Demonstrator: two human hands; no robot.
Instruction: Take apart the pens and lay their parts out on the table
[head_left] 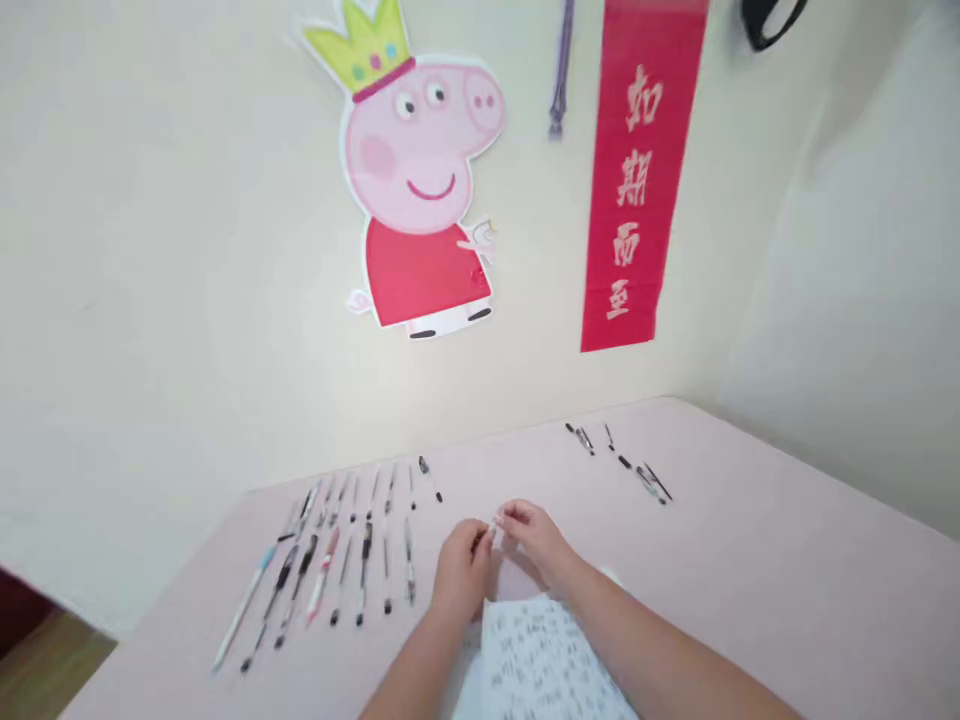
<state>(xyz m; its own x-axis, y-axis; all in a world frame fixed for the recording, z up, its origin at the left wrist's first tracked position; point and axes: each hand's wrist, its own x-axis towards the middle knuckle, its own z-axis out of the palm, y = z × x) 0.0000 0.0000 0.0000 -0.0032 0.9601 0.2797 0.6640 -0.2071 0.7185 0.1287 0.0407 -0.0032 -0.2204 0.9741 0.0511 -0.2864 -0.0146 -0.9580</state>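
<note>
The left hand (466, 565) and the right hand (534, 535) meet on the near side of the table (750, 570), below the pig (420, 190) and a little to its right. The left thumb and finger make a narrow pinch on a pale bit (493, 527), too small and blurred to identify. The right fingertips are drawn close together and reach that same bit; whether they grip it too, I cannot tell.

Below the pig and out to its left, slim pens lie in two rough rows, a far row (390, 490) and a near row (366, 560). The near row includes a blue pen (244, 610) at its left end and a pink pen (322, 577). A dark-tipped pen (430, 478) lies straight below the pig's feet. Well to the pig's lower right, pen parts (651, 483) and caps are scattered in loose groups. A white sheet (551, 660) with dark marks sits below the pig to its right, between the forearms. A red banner (637, 180) hangs right of the pig.
</note>
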